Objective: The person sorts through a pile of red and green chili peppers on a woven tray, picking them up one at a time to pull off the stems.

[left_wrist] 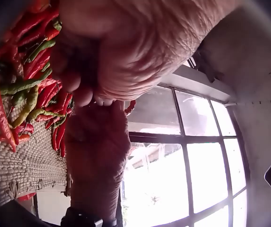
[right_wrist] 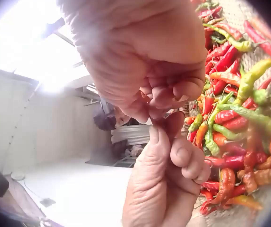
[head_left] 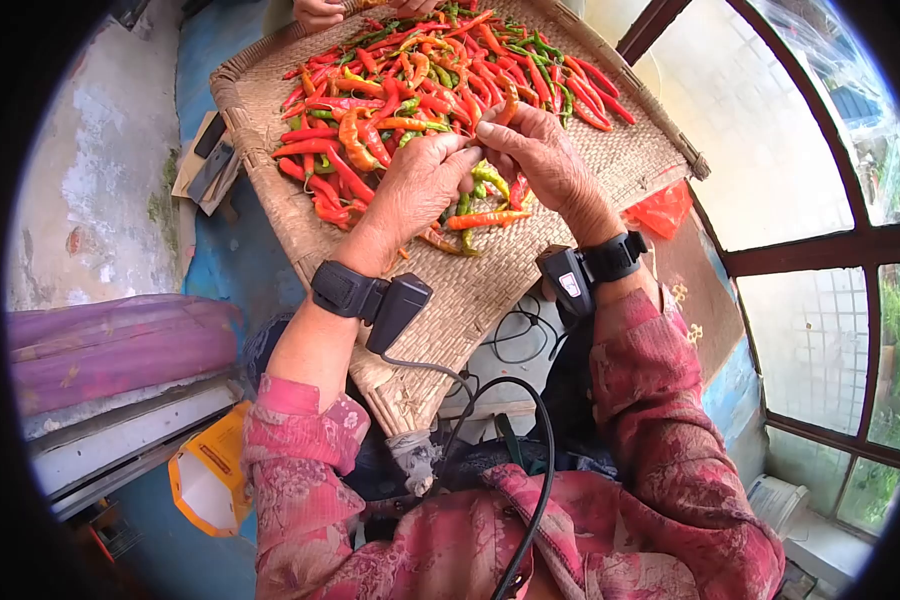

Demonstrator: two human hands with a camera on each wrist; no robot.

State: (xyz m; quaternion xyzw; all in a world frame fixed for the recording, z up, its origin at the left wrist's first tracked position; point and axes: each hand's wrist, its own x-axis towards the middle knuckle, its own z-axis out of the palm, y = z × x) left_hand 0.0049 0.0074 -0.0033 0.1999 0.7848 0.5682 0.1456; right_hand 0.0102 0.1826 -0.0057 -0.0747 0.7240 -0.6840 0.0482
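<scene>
Both hands meet over a heap of chili peppers (head_left: 350, 130), mostly red with some orange and green. My right hand (head_left: 545, 160) grips an orange-red chili pepper (head_left: 510, 103), whose curved end sticks out past the thumb. Against its fingertips, my left hand (head_left: 420, 185) pinches with thumb and forefinger at the near end of that pepper. The right wrist view shows the two hands' fingertips together, the left thumb (right_wrist: 152, 156) upright below. Fingers hide most of the held pepper there. A bit of its red tip (left_wrist: 130, 108) shows beside the right hand in the left wrist view.
The heap lies on a woven tray (head_left: 630, 150) with a raised rim. Another person's hand (head_left: 318, 12) is at its far edge. Black cables (head_left: 530, 400) run from the wrist cameras near the lap. Windows (head_left: 800, 130) stand at the right, an orange-and-white container (head_left: 210, 470) at lower left.
</scene>
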